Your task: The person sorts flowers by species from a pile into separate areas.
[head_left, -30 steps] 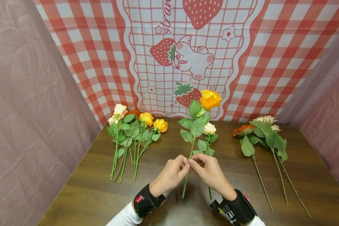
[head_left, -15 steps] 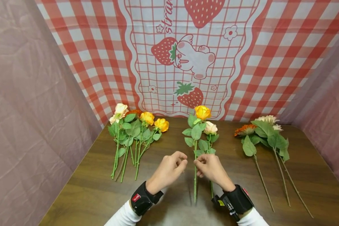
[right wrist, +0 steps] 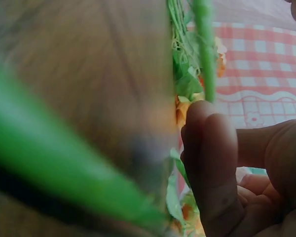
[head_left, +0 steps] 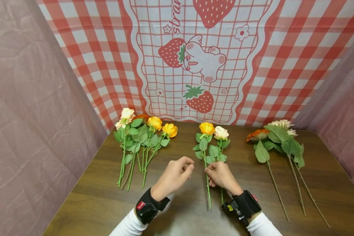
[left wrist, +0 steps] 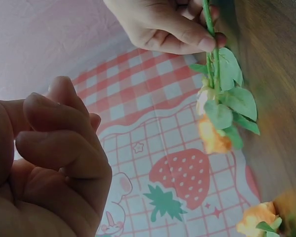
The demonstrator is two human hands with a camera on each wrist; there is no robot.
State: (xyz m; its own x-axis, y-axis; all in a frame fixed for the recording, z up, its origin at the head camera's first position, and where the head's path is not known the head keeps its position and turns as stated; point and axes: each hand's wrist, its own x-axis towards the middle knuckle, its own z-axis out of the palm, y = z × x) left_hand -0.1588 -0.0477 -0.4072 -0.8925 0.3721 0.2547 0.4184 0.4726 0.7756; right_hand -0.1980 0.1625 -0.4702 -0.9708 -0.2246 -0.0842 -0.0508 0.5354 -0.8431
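In the head view my right hand (head_left: 222,177) pinches the green stem of a yellow-orange rose (head_left: 206,128) between thumb and fingertips. The rose lies close over the table, its bloom toward the back. Just right of it is a cream rose (head_left: 221,133), its stem partly hidden behind my right hand. My left hand (head_left: 174,177) hovers to the left with loosely curled fingers and nothing in them; the left wrist view shows the same bent fingers (left wrist: 64,153). In the right wrist view the pinched stem (right wrist: 204,49) rises above the fingertips, and another green stem (right wrist: 54,148) looms blurred up close.
A bunch of cream, yellow and orange flowers (head_left: 141,134) lies at the back left of the brown wooden table (head_left: 91,196). On the right lie an orange flower (head_left: 258,135) and white flowers (head_left: 281,124) with long stems. A checked strawberry cloth (head_left: 200,59) hangs behind.
The yellow-orange rose has come down from an upright pose to beside the cream rose. My left hand has let go of its stem and drawn left; the right hand keeps its pinch.
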